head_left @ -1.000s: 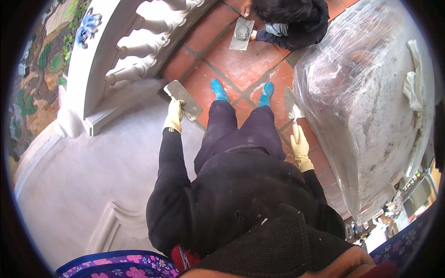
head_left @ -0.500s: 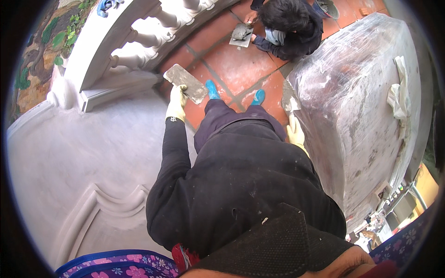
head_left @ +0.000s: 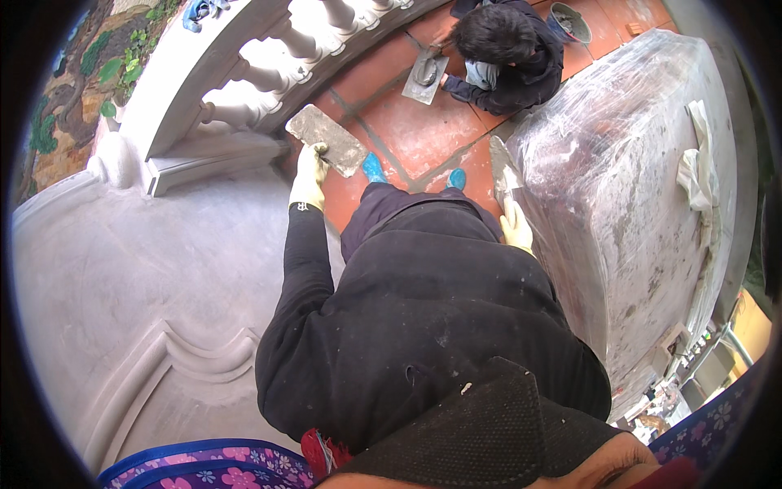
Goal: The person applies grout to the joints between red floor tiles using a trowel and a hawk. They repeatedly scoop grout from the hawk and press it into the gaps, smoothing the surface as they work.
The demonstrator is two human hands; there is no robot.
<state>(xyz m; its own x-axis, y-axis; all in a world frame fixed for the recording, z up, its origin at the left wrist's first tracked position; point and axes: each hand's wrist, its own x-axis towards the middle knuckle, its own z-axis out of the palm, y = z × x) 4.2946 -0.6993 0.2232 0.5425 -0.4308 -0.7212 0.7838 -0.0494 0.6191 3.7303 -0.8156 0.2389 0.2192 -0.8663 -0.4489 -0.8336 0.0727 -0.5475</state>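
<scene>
My left hand [head_left: 310, 175], in a pale yellow rubber glove, grips the near edge of a rectangular mortar board [head_left: 327, 140] coated with grey residue. The board is held out over the tiles in front of my left leg. My right hand [head_left: 516, 226], gloved the same way, is closed round the handle of a trowel [head_left: 506, 174]. Its cement-stained blade points away from me, beside the plastic-wrapped block at my right. Both tools are apart from each other. My blue boots [head_left: 374, 168] show between them.
Ahead, a crouching person [head_left: 509, 57] works with a trowel on a mortar board [head_left: 423, 77]. A bucket [head_left: 569, 23] stands behind them. A white balustrade [head_left: 183, 77] curves along the left above a grey plastered wall [head_left: 163, 253]. The large plastic-wrapped block [head_left: 635, 187] fills the right.
The crouching person's trowel and board have shifted slightly, and the bucket shows more fully. My board and trowel have moved only a little, still held the same way.
</scene>
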